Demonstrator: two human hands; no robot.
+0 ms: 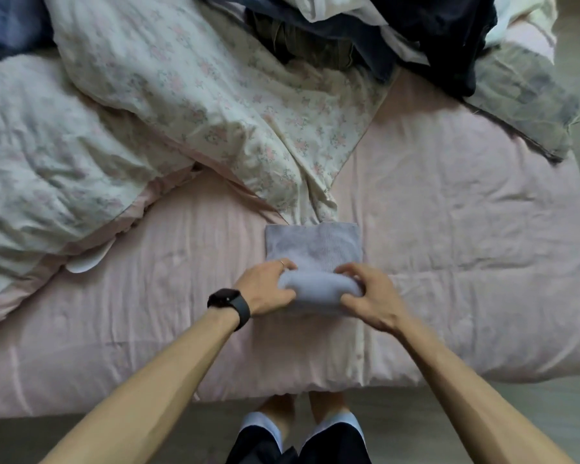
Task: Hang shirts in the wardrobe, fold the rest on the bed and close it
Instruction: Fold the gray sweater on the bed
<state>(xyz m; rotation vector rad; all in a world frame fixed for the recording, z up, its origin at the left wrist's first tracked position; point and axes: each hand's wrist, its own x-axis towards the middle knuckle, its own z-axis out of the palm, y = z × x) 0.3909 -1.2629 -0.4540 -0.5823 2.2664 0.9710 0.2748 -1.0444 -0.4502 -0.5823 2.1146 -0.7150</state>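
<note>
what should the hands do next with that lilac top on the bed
Probably carry the near end forward and lay it over the flat far half. The left hand and right hand both grip the raised, rolled near end of the lilac top, while its far half lies flat on the pink bed, so the fold looks half done.

I can read no text or numbers here. Faint marks on the quilt at nine o'clock are too blurred.
</note>
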